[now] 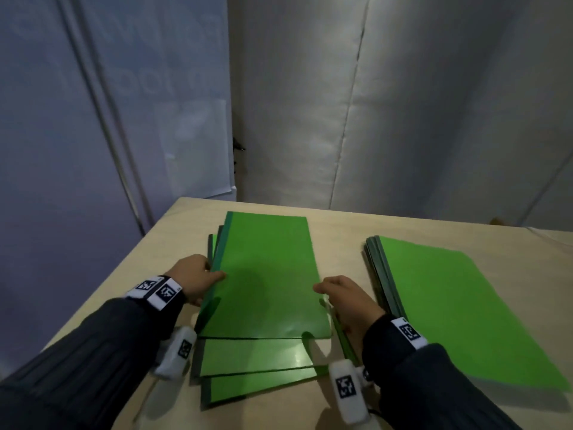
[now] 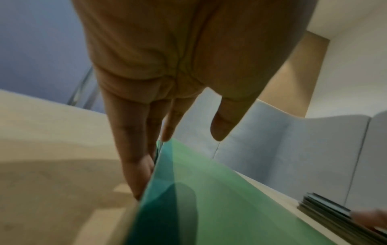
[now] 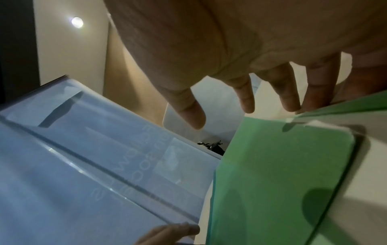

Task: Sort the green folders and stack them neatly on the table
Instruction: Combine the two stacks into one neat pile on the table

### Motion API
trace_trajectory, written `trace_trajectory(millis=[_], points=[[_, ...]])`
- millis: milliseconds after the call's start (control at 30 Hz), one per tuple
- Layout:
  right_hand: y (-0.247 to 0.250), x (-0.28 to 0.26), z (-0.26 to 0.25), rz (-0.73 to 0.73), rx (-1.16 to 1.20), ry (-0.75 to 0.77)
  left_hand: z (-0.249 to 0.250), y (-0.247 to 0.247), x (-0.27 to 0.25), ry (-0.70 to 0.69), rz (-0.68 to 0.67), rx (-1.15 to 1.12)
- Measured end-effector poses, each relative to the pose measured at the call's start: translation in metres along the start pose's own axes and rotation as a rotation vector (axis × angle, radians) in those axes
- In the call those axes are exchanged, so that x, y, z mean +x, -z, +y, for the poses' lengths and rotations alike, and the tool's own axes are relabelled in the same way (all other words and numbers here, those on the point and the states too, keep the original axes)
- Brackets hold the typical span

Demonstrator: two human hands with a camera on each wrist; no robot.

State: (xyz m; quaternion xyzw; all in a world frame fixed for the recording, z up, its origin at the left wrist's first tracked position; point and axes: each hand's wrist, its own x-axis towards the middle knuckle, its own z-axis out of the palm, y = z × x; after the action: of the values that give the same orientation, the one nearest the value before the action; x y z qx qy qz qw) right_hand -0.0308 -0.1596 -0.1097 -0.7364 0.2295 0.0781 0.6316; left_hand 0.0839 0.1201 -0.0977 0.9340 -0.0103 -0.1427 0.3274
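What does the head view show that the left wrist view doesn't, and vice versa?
Head only: the whole top folder with both side edges, and the fanned folders lying askew beneath it.
Left wrist only: the palm side of the left hand, with its fingers straight along the top folder's left edge.
Both: the left hand, the top folder, the neat stack to its right, the table, and the right hand, which is just a blurred sliver in the left wrist view.

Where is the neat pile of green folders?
In the head view, the neat pile lies on the table at the right, just past the right hand and apart from the messy pile.
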Motion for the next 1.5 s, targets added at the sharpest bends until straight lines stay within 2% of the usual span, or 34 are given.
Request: trace_trajectory(millis=[200,300,433,567,667,767,867,967,1067,1167,1300,1400,1500], points=[[0.004,0.002,0.007,0.053,0.049,-0.129,-0.016,-0.008,0.002,0.148,-0.010,-0.169],[0.002,0.001,0.008,0.053,0.018,-0.146,-0.020,-0.006,-0.001,0.180,-0.059,-0.184],[0.000,0.000,0.008,0.067,0.023,-0.159,-0.021,-0.007,-0.004,0.153,-0.130,-0.259],[-0.002,-0.002,0.006,0.050,0.029,-0.153,-0.010,-0.001,-0.015,0.075,-0.125,-0.373],[-0.009,-0.004,0.003,0.043,-0.051,-0.026,0.006,0.016,-0.027,-0.043,-0.109,-0.516],[-0.011,-0.011,-0.008,0.104,-0.141,0.108,0.020,0.032,-0.036,-0.172,-0.053,-0.612],[-0.006,-0.015,-0.025,0.190,0.020,0.239,0.034,0.046,-0.048,-0.361,0.050,-0.592],[0.006,-0.018,-0.046,0.262,0.179,0.409,0.047,0.057,-0.051,-0.465,0.114,-0.615],[0.014,-0.022,-0.058,0.322,0.168,0.520,0.058,0.064,-0.052,-0.494,0.111,-0.628],[0.011,-0.028,-0.057,0.325,0.088,0.590,0.060,0.056,-0.054,-0.497,0.128,-0.669],[0.006,-0.036,-0.048,0.292,0.114,0.655,0.054,0.040,-0.059,-0.478,0.207,-0.828],[0.001,-0.043,-0.048,0.241,0.169,0.687,0.048,0.035,-0.057,-0.518,0.253,-0.911],[-0.008,-0.040,-0.044,0.277,0.182,0.726,0.052,0.029,-0.059,-0.631,0.367,-0.869]])
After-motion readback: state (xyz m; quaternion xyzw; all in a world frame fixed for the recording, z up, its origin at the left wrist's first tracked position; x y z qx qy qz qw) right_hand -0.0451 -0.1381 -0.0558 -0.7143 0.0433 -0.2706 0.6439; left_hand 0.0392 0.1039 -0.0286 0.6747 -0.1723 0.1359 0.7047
